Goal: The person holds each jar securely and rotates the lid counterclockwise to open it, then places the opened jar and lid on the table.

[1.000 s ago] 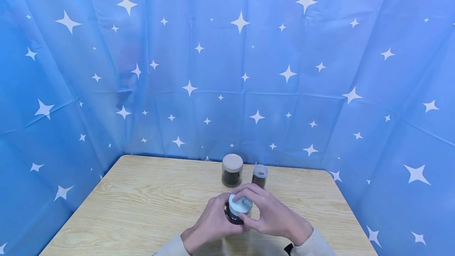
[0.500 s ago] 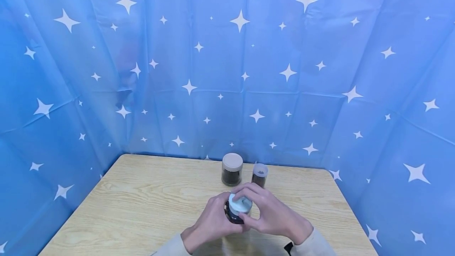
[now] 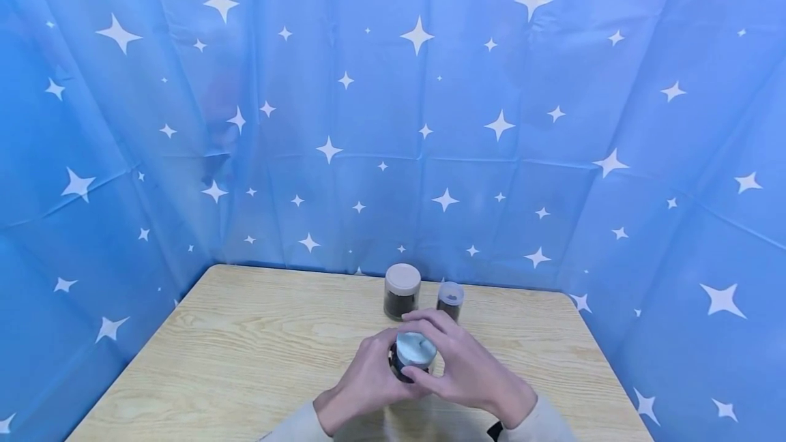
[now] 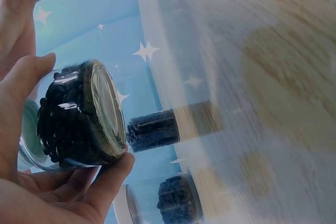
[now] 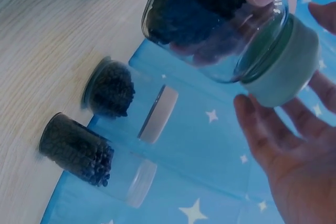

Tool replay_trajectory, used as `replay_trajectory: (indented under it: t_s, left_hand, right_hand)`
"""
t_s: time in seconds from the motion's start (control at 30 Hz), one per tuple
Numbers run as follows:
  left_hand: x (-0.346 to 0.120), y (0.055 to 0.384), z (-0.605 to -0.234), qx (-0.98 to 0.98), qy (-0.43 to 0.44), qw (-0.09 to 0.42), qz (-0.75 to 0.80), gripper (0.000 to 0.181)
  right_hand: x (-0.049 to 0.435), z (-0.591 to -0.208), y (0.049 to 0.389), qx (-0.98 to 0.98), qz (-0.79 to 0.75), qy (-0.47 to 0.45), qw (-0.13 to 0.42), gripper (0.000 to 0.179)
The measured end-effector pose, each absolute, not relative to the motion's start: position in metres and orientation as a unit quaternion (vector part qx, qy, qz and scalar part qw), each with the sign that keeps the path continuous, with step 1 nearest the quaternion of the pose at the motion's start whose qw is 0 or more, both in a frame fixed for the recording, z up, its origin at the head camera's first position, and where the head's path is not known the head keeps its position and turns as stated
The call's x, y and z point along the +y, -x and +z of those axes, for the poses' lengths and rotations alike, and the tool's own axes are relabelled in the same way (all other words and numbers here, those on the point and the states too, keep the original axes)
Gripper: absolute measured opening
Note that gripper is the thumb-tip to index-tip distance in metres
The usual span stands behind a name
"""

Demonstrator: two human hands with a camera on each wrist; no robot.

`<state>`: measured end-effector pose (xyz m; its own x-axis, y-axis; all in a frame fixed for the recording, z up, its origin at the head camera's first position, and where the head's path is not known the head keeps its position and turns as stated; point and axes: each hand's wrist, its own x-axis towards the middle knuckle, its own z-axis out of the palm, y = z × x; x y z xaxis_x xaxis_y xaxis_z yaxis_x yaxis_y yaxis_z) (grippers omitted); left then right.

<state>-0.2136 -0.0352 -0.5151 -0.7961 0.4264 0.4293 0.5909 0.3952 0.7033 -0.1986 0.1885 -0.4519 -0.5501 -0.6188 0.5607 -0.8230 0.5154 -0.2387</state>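
A clear jar (image 4: 73, 124) of black beans is held above the table by my left hand (image 3: 370, 377), with fingers and thumb around its glass side. Its pale green lid (image 3: 417, 348) sits on the mouth. My right hand (image 3: 467, 367) curves around this lid from the right. In the right wrist view, fingertips (image 5: 244, 103) lie along the lid's edge, while the thumb looks slightly apart from it. The left wrist view shows the jar's base, tilted, with beans packed against the glass.
Behind the hands, a wide jar (image 3: 402, 304) with a pale lid stands on the wooden table (image 3: 258, 340). Right of it stands a narrower jar (image 3: 450, 295) with a translucent lid. Both hold dark contents. A blue star-patterned curtain (image 3: 368, 121) hangs around the table.
My right fingers have lifted off the lid's top and spread wider around it, and the thumb has shifted slightly left. My left hand keeps its hold on the jar.
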Motion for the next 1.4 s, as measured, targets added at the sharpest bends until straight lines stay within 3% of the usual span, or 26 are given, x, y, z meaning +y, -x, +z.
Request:
replay_trajectory:
  t_s: [0.43, 1.4]
  left_hand:
    - [-0.038, 0.214, -0.515, -0.834, 0.301, 0.094, -0.452, 0.074]
    - [-0.040, 0.212, -0.516, -0.835, 0.301, 0.093, -0.452, 0.072]
  right_hand:
    - [0.174, -0.452, 0.190, -0.863, 0.212, -0.374, 0.267, 0.050]
    - [0.175, -0.454, 0.191, -0.856, 0.209, -0.391, 0.266, 0.046]
